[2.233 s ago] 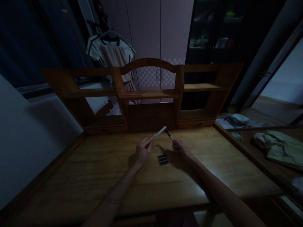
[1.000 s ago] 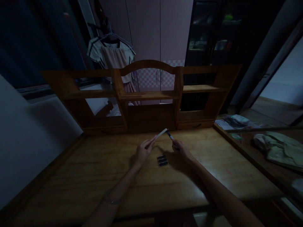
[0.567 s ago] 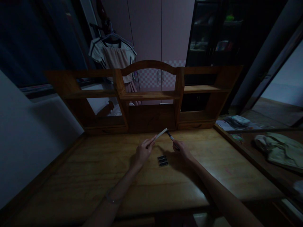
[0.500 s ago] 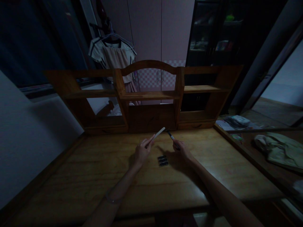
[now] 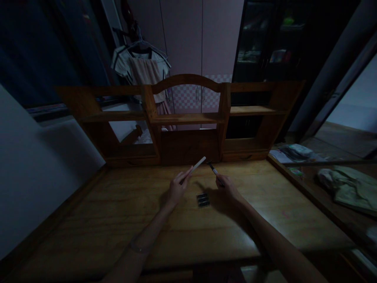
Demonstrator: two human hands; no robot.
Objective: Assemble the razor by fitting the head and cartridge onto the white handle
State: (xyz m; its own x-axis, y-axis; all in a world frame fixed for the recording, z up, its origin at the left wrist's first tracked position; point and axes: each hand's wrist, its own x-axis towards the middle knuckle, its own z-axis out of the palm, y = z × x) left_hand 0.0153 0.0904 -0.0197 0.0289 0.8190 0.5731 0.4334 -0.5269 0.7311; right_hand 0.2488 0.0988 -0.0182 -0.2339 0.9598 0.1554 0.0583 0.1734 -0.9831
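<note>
My left hand [image 5: 176,190] is closed on a slim white tube [image 5: 196,166] that points up and to the right. My right hand [image 5: 227,189] is closed on a thin dark pen part with a pale band [image 5: 214,170], angled up and to the left. The two tips nearly meet above the wooden desk [image 5: 118,208], a small gap between them. Three small dark caps [image 5: 203,199] lie side by side on the desk between my hands.
A wooden hutch with open shelves [image 5: 188,118] stands at the back of the desk. Clothes hang on a hanger [image 5: 141,67] behind it. Papers [image 5: 291,152] and a crumpled cloth [image 5: 347,182] lie on a side surface at right. A pale wall [image 5: 32,173] borders the left.
The white tube's tip and the dark part's tip touched about a second ago and have drawn slightly apart. My hands have hardly shifted; the view moved a little.
</note>
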